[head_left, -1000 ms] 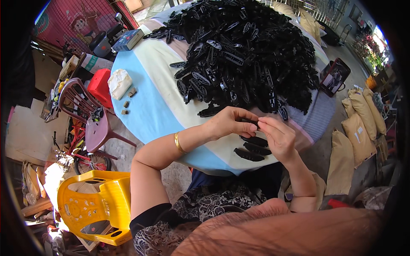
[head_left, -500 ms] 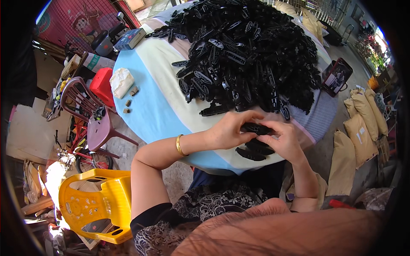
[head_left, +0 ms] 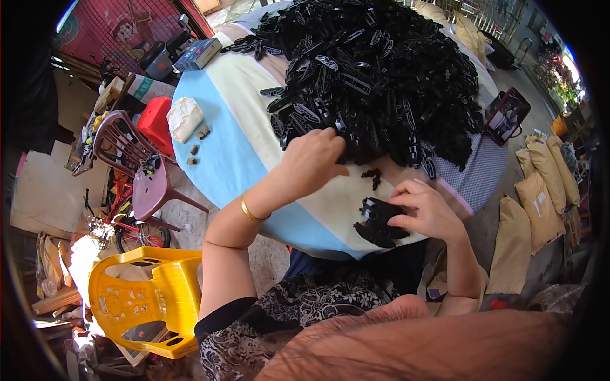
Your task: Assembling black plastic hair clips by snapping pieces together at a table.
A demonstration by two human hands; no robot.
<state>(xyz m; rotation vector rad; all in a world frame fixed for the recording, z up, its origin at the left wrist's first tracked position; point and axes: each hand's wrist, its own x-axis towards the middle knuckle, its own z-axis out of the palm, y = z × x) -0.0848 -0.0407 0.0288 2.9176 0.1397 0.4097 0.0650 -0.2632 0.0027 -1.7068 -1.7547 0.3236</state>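
Note:
A large heap of black, elongated plastic pieces [head_left: 375,82], many with pale oval outlines, covers the far part of the cloth-covered table [head_left: 248,146]. My left hand [head_left: 311,162], with a gold bangle at its wrist, is at the heap's near edge. Its thumb stands apart from the fingers, whose tips are partly hidden against the black pieces. Close to the table's near edge, my right hand [head_left: 424,209] has its thumb and fingers on a black plastic piece [head_left: 379,211]. Just below that lie further black pieces [head_left: 373,236], partly overlapped. A few small dark bits [head_left: 372,177] rest between my hands.
On the left side of the table are a crumpled white bag [head_left: 184,119], small brown blocks [head_left: 193,150] and a blue box [head_left: 198,54]. A phone [head_left: 506,115] stands at the right edge. Yellow [head_left: 166,286] and purple [head_left: 152,190] chairs stand left; tan sacks [head_left: 539,203] lie right.
My hands have come apart. The left has moved up and left to the heap, while the right has shifted slightly with the black piece above the near pieces. Small dark bits now show on the cloth.

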